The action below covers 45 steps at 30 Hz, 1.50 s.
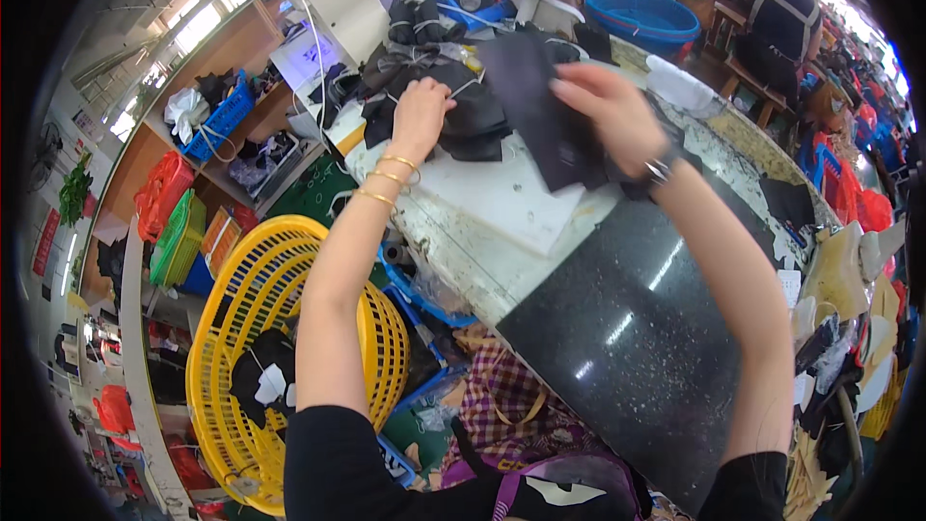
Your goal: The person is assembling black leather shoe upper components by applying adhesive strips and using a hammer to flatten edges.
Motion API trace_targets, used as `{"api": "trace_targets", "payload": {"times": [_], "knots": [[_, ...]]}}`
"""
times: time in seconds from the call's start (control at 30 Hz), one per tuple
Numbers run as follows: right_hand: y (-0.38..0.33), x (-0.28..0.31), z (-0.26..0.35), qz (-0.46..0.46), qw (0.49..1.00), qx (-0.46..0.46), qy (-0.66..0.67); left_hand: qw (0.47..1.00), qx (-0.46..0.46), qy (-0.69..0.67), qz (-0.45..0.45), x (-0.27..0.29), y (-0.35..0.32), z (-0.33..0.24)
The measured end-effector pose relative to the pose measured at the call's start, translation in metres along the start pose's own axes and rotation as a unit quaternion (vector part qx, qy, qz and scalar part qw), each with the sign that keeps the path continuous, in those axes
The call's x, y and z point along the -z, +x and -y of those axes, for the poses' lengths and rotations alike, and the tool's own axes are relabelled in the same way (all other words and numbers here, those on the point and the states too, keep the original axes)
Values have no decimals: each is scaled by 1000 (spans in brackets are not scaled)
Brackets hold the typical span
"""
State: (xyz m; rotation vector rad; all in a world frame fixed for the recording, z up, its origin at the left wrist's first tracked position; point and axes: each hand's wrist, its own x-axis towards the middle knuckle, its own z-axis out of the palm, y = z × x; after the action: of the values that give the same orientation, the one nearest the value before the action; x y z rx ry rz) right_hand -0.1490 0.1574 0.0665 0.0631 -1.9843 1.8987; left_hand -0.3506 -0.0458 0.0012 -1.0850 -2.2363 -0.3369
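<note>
At a cluttered workbench (502, 232), the left hand (421, 114) pinches a strand over piled black pieces (434, 87); the right hand (608, 111) grips one black sheet (540, 116) (most remain heaped).

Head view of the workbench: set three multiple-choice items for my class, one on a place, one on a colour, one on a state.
1. Where is the yellow basket?
A. on the bench
B. below the bench, at the person's left
C. on a shelf

2. What colour is the round tub at the far end of the bench?
A. blue
B. red
C. white

3. What is the right hand doing?
A. resting empty
B. gripping a dark piece of material
C. holding scissors

Key: 1 B, it stands low beside the left forearm; 2 A, its rim is blue; 3 B, the fingers close on the dark sheet.
</note>
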Motion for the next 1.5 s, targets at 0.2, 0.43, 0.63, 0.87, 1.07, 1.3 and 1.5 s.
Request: {"api": "trace_targets", "payload": {"times": [0.2,0.43,0.63,0.87,1.07,1.3,1.5], "knots": [[124,-88,-84,-21,999,24,2,990,1,-138,-11,-7,-3,20],[134,-94,-112,-23,971,9,-238,999,-15,-1,-35,3,-8,10],[134,-87,-123,5,977,-12,-211,846,208,-457,177,11,23,47],[142,-132,-79,56,851,-103,-512,714,256,-651,43,23,17,68],[137,-131,-61,2,880,-141,-453,864,126,-473,115,50,8,26],[84,-80,-46,32,854,50,-517,986,44,-161,1,34,-23,36],[23,169,-48,-80,875,-153,-453,947,-30,-311,70,36,9,-71]]}}
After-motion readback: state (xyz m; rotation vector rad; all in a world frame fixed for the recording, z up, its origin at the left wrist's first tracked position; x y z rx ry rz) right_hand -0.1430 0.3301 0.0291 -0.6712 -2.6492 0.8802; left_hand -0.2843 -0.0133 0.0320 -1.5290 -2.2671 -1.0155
